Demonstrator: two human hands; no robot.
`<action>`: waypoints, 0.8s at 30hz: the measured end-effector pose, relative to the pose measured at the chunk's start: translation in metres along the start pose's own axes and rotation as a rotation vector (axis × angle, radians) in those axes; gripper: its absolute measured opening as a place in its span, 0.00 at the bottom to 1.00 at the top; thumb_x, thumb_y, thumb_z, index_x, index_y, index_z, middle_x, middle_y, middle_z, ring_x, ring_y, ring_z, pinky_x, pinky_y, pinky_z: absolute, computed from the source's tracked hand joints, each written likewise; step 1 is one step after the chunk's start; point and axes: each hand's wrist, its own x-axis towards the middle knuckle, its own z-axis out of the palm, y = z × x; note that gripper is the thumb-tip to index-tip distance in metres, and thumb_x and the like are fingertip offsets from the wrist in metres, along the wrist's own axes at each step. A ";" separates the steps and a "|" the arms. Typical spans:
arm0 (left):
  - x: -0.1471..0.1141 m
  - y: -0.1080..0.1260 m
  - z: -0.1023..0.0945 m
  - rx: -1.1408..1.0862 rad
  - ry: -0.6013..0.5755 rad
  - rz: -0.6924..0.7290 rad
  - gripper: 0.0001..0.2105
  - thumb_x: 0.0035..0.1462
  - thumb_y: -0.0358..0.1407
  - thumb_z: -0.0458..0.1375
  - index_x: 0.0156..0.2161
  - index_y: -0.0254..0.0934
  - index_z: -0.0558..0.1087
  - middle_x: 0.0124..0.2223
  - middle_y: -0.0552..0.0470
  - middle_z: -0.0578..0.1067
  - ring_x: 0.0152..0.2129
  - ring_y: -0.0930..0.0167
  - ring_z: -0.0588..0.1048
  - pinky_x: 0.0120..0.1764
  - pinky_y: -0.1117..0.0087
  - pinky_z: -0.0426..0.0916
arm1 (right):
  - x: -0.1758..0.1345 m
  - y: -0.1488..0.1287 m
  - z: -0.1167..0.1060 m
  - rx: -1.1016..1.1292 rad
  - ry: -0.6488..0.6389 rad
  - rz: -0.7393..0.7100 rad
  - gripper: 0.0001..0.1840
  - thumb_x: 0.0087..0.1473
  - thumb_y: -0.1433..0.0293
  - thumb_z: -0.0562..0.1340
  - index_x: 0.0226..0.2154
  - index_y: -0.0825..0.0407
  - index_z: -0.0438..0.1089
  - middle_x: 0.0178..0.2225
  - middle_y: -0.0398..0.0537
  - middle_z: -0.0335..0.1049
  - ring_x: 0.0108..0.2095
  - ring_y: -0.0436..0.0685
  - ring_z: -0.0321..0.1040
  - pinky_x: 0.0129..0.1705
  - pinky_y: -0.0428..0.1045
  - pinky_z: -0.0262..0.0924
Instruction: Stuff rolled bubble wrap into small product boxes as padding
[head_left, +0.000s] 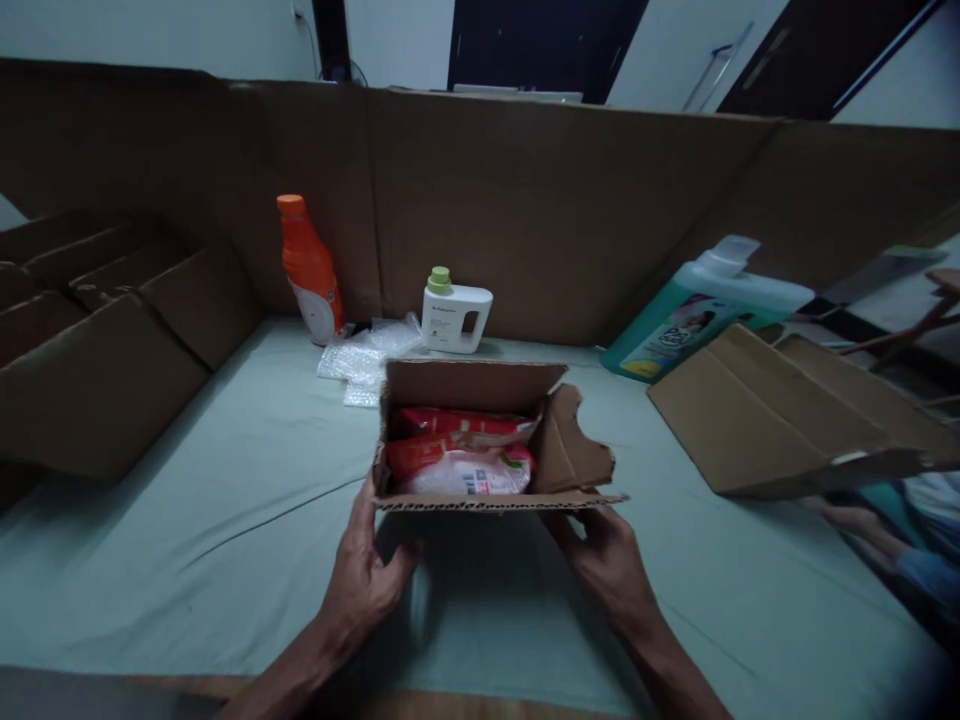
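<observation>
An open cardboard box (574, 450) sits in the middle, low in front of me. Inside it lie red plastic packets (465, 422), one in front with a white lower part and a printed code. My left hand (366, 570) grips the box's near left corner, thumb apart at the front and fingers partly hidden along its side. At the near right corner, my right hand (606, 555) holds the box from below, its fingertips hidden under the edge. The box's right flap is torn along its edge.
Behind the box stand an orange bottle (310, 265), bubble wrap (367, 358) and a white jug with a green cap (454, 315). At right are a large teal jug (690, 315), another cardboard box (780, 410) and part of a person. Cardboard compartments (97, 370) stand left.
</observation>
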 end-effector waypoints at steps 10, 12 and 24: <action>-0.073 -0.030 -0.043 0.056 0.325 -0.314 0.33 0.57 0.45 0.63 0.65 0.36 0.64 0.59 0.36 0.73 0.60 0.52 0.70 0.62 0.49 0.65 | 0.020 -0.022 0.064 0.043 -0.221 -0.249 0.10 0.56 0.62 0.65 0.37 0.51 0.76 0.35 0.50 0.79 0.34 0.61 0.76 0.36 0.52 0.71; -0.075 -0.039 -0.059 0.002 0.367 -0.373 0.35 0.57 0.44 0.62 0.68 0.38 0.60 0.62 0.37 0.70 0.61 0.53 0.69 0.62 0.49 0.65 | 0.036 -0.037 0.102 0.104 -0.323 -0.269 0.12 0.57 0.64 0.63 0.42 0.50 0.75 0.37 0.50 0.79 0.34 0.59 0.75 0.36 0.52 0.71; -0.004 -0.068 -0.112 0.112 0.540 -0.197 0.39 0.58 0.35 0.59 0.72 0.44 0.50 0.74 0.44 0.50 0.72 0.55 0.48 0.71 0.47 0.44 | 0.109 -0.095 0.343 0.439 -0.548 -0.482 0.41 0.54 0.69 0.64 0.68 0.46 0.55 0.66 0.54 0.60 0.66 0.65 0.56 0.65 0.63 0.59</action>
